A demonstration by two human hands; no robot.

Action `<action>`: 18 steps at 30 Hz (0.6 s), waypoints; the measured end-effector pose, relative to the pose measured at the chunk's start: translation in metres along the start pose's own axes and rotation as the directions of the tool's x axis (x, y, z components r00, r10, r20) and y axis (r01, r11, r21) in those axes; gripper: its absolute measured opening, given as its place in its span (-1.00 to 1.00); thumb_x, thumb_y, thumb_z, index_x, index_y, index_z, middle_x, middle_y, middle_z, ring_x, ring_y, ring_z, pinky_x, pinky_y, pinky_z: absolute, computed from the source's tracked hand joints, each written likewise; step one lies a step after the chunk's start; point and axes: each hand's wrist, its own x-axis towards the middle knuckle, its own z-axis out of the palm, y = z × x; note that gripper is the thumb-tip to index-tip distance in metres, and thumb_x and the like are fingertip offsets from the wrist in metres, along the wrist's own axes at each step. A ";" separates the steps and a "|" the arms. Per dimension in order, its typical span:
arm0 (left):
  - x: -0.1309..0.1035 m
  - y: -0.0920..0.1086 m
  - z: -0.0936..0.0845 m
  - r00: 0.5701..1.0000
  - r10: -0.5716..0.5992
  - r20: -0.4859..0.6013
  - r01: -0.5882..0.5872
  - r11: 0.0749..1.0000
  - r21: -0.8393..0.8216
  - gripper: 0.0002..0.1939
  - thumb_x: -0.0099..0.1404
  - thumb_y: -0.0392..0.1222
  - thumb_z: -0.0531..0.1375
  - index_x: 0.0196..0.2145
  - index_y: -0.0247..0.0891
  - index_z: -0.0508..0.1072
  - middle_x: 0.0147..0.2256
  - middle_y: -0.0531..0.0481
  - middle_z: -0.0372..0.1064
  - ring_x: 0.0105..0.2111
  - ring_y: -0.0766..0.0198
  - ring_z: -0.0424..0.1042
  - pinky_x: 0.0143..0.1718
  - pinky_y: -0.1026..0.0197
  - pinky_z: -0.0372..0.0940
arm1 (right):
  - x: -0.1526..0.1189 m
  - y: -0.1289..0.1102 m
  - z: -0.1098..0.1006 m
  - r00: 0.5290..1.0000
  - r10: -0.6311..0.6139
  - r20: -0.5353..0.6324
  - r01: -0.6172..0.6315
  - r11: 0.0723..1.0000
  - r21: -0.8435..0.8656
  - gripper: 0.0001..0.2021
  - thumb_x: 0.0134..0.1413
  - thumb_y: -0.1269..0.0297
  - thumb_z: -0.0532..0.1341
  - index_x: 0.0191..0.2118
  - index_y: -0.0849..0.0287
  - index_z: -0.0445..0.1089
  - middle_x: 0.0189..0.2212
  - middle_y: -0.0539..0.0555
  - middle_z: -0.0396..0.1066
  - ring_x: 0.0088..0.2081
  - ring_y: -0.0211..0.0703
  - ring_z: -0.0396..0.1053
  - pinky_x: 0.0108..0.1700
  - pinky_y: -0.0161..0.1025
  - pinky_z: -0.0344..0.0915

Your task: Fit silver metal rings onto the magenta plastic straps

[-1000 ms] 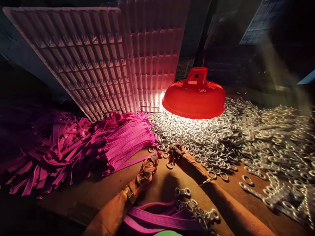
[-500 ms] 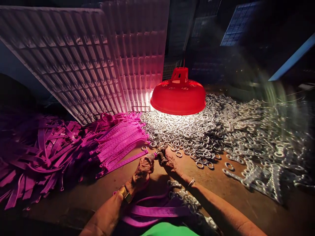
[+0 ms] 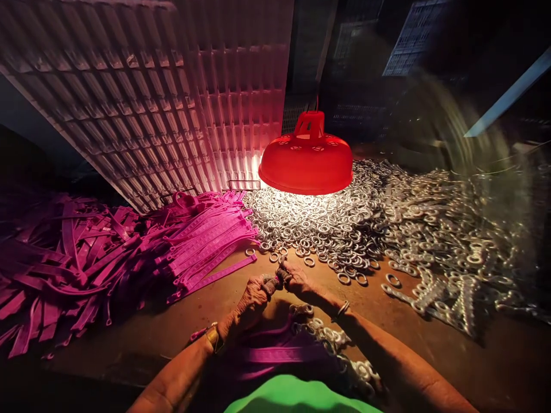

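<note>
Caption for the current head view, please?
Left hand and right hand meet beneath a red lamp, between magenta straps and silvery rings.

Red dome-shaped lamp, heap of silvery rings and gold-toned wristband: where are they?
Red dome-shaped lamp [image 3: 306, 166], head view: front of the shade.
Heap of silvery rings [image 3: 316, 223], head view: its brightly lit part.
Gold-toned wristband [image 3: 213, 337], head view: middle of the visible band.

At 2 o'clock, the round object [image 3: 456, 126] is motion-blurred. The lamp shade [image 3: 306, 163] hides its bulb. At 6 o'clock, the bottom edge crops the green cloth [image 3: 297, 396]. Fingertip contact is indistinct.
</note>
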 end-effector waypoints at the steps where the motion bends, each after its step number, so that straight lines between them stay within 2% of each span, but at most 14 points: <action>1: 0.001 -0.002 0.000 0.999 -0.039 -0.009 0.039 0.999 -0.003 -0.69 0.10 0.04 0.22 -0.56 -0.28 0.34 -0.60 0.09 0.20 -0.51 0.38 0.15 -0.48 0.31 0.09 | 0.000 0.000 0.001 1.000 0.011 0.006 -0.011 1.000 0.011 -0.94 -0.01 0.33 -0.02 -0.47 0.13 0.09 -0.55 -0.05 0.11 -0.51 -0.28 0.06 -0.47 -0.32 0.10; 3: 0.004 -0.002 -0.002 0.988 -0.153 -0.015 0.153 0.988 0.001 -0.70 0.09 0.02 0.20 -0.55 -0.28 0.34 -0.64 0.11 0.20 -0.59 0.42 0.14 -0.57 0.33 0.06 | -0.001 -0.002 0.000 1.000 -0.015 -0.005 0.015 1.000 0.020 -0.91 0.03 0.32 -0.04 -0.46 0.13 0.08 -0.55 -0.05 0.08 -0.52 -0.28 0.03 -0.50 -0.33 0.09; 5: 0.007 0.006 -0.005 0.967 -0.256 -0.006 0.256 0.966 0.022 -0.71 0.06 0.02 0.20 -0.55 -0.28 0.34 -0.69 0.13 0.19 -0.69 0.45 0.09 -0.66 0.33 -0.02 | -0.005 -0.007 -0.003 0.993 -0.121 0.011 0.121 0.993 -0.012 -0.89 0.06 0.28 -0.05 -0.45 0.12 0.11 -0.51 -0.01 0.14 -0.48 -0.25 0.08 -0.44 -0.30 0.17; 7: 0.005 0.024 -0.009 0.940 -0.341 0.016 0.340 0.939 0.039 -0.71 0.01 0.02 0.22 -0.57 -0.27 0.32 -0.75 0.16 0.14 -0.77 0.47 0.02 -0.73 0.33 -0.13 | -0.013 -0.017 -0.008 0.970 -0.236 0.063 0.240 0.969 -0.062 -0.88 0.05 0.23 0.01 -0.41 0.12 0.19 -0.45 0.05 0.23 -0.37 -0.18 0.16 -0.30 -0.23 0.24; 9: 0.000 0.047 -0.010 0.918 -0.393 0.056 0.391 0.919 0.045 -0.70 -0.04 0.02 0.24 -0.58 -0.27 0.31 -0.78 0.22 0.06 -0.80 0.51 -0.08 -0.73 0.33 -0.25 | -0.029 -0.032 -0.012 0.952 -0.281 0.119 0.292 0.953 -0.083 -0.86 0.04 0.20 0.06 -0.33 0.15 0.25 -0.38 0.09 0.27 -0.30 -0.14 0.19 -0.21 -0.20 0.25; 11: -0.010 0.070 -0.009 0.909 -0.392 0.140 0.386 0.920 0.069 -0.70 -0.06 0.02 0.24 -0.57 -0.30 0.36 -0.78 0.26 -0.02 -0.78 0.54 -0.16 -0.71 0.32 -0.31 | -0.049 -0.048 -0.013 0.959 -0.231 0.165 0.243 0.969 -0.052 -0.79 0.14 0.20 0.02 -0.19 0.20 0.25 -0.42 0.06 0.26 -0.40 -0.21 0.16 -0.32 -0.26 0.25; 13: -0.022 0.087 -0.006 0.890 -0.405 0.211 0.389 0.914 0.116 -0.67 -0.09 0.04 0.25 -0.64 -0.30 0.34 -0.79 0.25 -0.03 -0.76 0.53 -0.15 -0.70 0.29 -0.30 | -0.073 -0.061 -0.011 0.958 -0.170 0.230 0.170 0.985 0.021 -0.71 0.23 0.19 -0.03 -0.01 0.23 0.17 -0.48 -0.01 0.21 -0.52 -0.30 0.05 -0.49 -0.35 0.16; 16: -0.042 0.099 0.002 0.865 -0.393 0.311 0.371 0.920 0.131 -0.58 -0.11 0.10 0.28 -0.74 -0.27 0.25 -0.77 0.20 -0.02 -0.71 0.50 -0.09 -0.66 0.27 -0.24 | -0.106 -0.069 -0.006 0.950 -0.136 0.280 0.116 0.990 0.086 -0.62 0.29 0.18 -0.04 0.14 0.22 0.03 -0.48 -0.03 0.23 -0.56 -0.34 0.01 -0.55 -0.40 0.08; 18: -0.054 0.099 0.008 0.849 -0.373 0.375 0.351 0.928 0.129 -0.54 -0.08 0.15 0.28 -0.74 -0.29 0.26 -0.74 0.19 -0.03 -0.67 0.49 -0.08 -0.62 0.26 -0.21 | -0.124 -0.068 -0.003 0.969 -0.121 0.216 0.123 0.992 0.004 -0.60 0.27 0.20 0.01 0.16 0.21 0.03 -0.43 0.03 0.31 -0.55 -0.33 0.06 -0.53 -0.38 0.08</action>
